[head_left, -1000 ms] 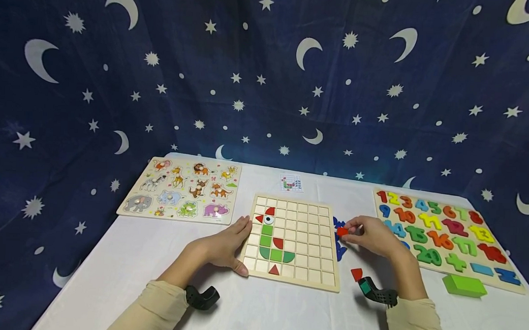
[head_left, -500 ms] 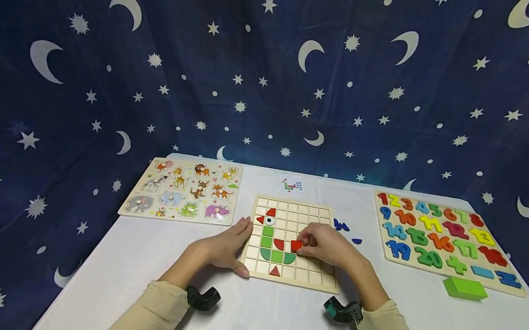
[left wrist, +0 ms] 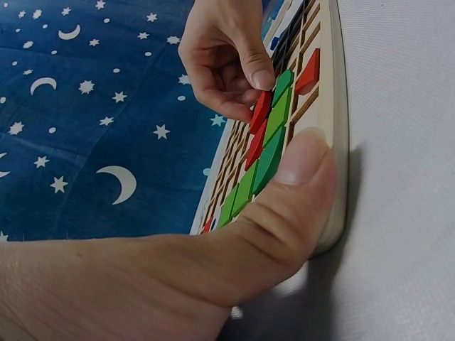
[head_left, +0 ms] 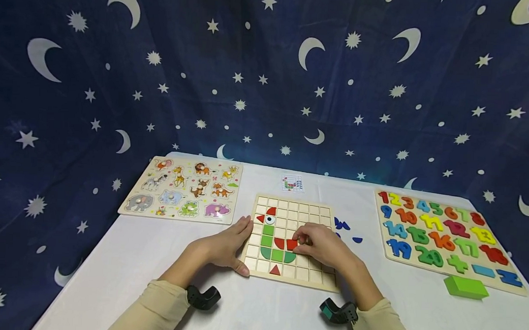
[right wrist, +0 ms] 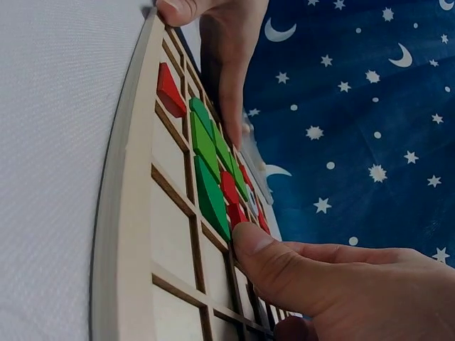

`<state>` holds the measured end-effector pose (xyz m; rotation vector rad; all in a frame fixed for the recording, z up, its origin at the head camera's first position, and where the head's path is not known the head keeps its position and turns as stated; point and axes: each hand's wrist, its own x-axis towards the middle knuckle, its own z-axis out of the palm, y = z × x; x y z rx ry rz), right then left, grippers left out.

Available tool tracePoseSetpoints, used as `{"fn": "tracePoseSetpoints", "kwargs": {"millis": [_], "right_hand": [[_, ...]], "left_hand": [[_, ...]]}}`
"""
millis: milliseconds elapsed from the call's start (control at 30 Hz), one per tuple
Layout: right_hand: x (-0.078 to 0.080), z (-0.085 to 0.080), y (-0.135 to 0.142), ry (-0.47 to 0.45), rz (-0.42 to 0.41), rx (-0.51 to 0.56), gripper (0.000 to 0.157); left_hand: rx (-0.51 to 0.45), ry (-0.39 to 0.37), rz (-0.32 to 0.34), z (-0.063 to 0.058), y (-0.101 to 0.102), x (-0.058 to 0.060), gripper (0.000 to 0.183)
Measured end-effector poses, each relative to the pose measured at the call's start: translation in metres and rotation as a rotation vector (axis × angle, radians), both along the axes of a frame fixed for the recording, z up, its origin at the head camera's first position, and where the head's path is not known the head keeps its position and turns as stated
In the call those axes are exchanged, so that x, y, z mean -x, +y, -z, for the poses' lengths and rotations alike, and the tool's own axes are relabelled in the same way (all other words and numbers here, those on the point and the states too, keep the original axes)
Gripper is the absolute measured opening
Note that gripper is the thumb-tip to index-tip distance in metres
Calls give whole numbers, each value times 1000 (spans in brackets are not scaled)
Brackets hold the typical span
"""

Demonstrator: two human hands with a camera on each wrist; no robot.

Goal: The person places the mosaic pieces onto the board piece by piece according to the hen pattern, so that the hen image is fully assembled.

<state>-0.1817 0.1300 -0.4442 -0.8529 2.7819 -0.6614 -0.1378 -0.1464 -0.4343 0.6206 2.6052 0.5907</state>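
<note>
A wooden grid board point(head_left: 314, 280) lies on the table, with red and green blocks in a bird-like shape. My right hand point(head_left: 320, 242) pinches a red square block point(head_left: 291, 244) between thumb and fingertips. That block sits over the cell right of a red quarter-round block point(head_left: 279, 243) and behind a green quarter-round block point(head_left: 289, 257). In the left wrist view the red square block point(left wrist: 261, 111) shows tilted at the fingertips. My left hand point(head_left: 225, 244) rests along the board's left edge, fingers extended, its thumb point(left wrist: 302, 160) on the front corner of the frame.
Several blue pieces point(head_left: 341, 224) lie right of the board. A small picture card point(head_left: 292, 183) lies behind it. An animal puzzle point(head_left: 181, 188) is at the left, a number puzzle point(head_left: 447, 232) at the right. A green box-shaped block point(head_left: 465, 287) stands before the number puzzle.
My right hand has carried the red square block left from beside the board to over its grid, then slightly further left and down beside the red quarter-round block. The left hand stays put.
</note>
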Motion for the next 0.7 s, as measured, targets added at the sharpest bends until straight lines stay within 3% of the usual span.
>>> {"fn": "tracePoseSetpoints", "kwargs": {"millis": [700], "right_hand": [[1,0,-1,7,-15,15,23]], "left_hand": [[-4,6,12,-2,0,1,123]]}}
